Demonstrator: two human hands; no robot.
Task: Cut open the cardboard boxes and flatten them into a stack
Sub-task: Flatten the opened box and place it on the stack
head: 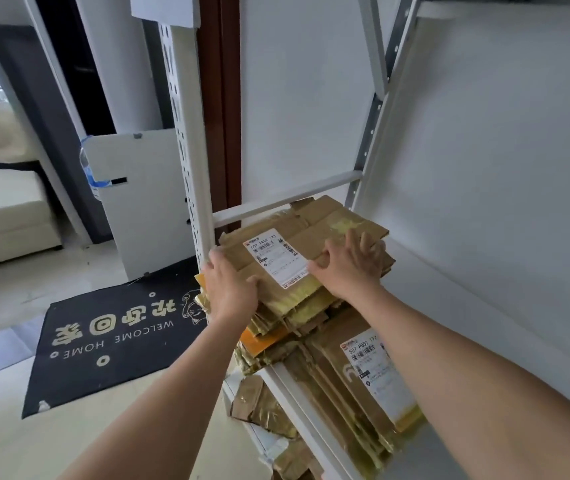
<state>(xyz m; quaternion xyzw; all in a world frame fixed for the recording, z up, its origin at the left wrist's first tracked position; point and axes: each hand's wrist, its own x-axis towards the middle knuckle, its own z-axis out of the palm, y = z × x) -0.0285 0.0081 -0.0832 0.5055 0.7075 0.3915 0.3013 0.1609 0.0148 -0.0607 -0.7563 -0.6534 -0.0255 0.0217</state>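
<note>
A flattened brown cardboard box [308, 233] with a white shipping label [275, 256] lies on top of a stack of flattened boxes [294, 310] on a white shelf. My left hand [230, 284] holds the top box at its near left edge, thumb on top. My right hand [351, 263] presses flat on the box's right part with fingers spread. A second pile of flattened boxes [356, 386] with another label lies on the same shelf, closer to me.
The white metal rack has a perforated post [186, 140] at the left and a cross bar [287, 199] behind the stack. Torn cardboard pieces [263, 407] lie on a lower level. A black welcome mat [110, 337] covers the floor at left, beside a white panel [145, 195].
</note>
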